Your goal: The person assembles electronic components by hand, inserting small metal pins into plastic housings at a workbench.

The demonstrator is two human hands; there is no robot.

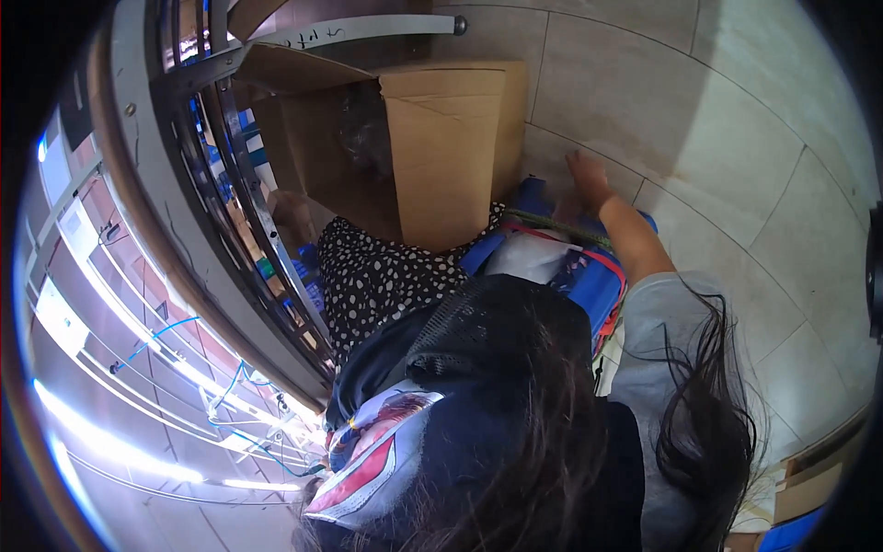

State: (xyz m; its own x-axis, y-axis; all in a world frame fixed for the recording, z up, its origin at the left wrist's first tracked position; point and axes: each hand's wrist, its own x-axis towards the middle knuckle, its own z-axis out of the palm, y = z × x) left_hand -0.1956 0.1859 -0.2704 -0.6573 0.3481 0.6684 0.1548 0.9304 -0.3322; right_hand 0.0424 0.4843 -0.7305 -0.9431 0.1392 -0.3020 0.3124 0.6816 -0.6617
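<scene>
We're getting hard glare lower left: long, white, tube-shaped strip lights (115, 437) blown out, faint rainbow fringe at the rim. Fisheye bends straight lines, corners go black. Grey tiled floor (750, 184) is bright at right, shadowed upper centre. Open brown cardboard box (446, 156): front panel lit, inside dim. We see blur around the bare right hand (591, 179).

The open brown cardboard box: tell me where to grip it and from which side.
On the open brown cardboard box, probably grip the flat right wall, palm coming from the right: a grey metal frame crowds the left side, and the raised brown cardboard flap there is a thin hinged sheet, likely to bend.
</scene>
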